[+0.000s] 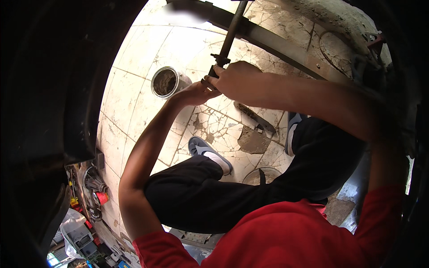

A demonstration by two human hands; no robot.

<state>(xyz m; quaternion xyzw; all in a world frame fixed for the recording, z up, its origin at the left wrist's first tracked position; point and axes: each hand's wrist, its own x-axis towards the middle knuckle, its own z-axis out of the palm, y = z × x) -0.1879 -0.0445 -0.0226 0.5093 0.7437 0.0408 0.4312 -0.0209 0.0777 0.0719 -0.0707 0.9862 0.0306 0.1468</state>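
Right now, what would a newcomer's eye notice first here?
Probably the red shirt, large at the lower edge. Then come the left hand and right hand, together at the lower end of a dark rod near top centre. Left of them, an open can sits on pale floor tiles.

No words, numbers or signs can be read above the tiled floor (129, 100). Glare washes over the side of the can (182, 81), while the red item (102, 198) and the clutter (84, 236) at lower left (small and blurred toward the picture's rim) yield no legible lettering. The rod (234, 33) and the shirt (286, 232) show no readable marks.
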